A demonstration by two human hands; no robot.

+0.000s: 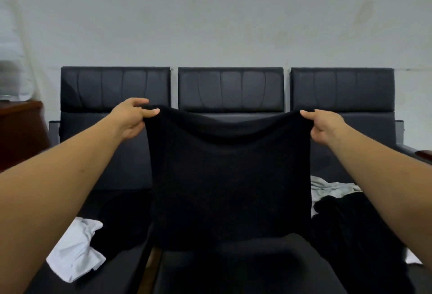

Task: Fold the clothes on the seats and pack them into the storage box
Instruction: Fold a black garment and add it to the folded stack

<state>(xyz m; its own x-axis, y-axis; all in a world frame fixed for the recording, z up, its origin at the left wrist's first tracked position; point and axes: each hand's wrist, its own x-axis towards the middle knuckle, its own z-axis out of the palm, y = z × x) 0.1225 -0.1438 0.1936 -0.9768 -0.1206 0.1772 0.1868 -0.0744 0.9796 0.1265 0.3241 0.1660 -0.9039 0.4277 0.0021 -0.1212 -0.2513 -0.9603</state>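
Left hand (131,118): thumb and forefinger closed narrowly, pinching the upper left corner of a black, soft, matt fabric garment (230,177). Remaining fingers curl under the palm.

Right hand (325,128): thumb lies on the near face of the garment's upper right corner. The fingers pass behind the cloth and are hidden, so the grip is a pinch of that corner.

The garment hangs stretched between the two hands, held up in front of the middle seat of a row of three black padded seats (231,90). Its top edge sags in a shallow curve. Its lower edge merges with the dark seat cushion and cannot be traced. Sleeves or neckline cannot be made out.

On the left seat lies a crumpled white cloth (74,254), touching a dark heap (121,219) of unclear outline. On the right seat a pale grey crumpled garment (332,188) lies partly under a black creased garment (350,228). Both are partly covered by the right forearm.
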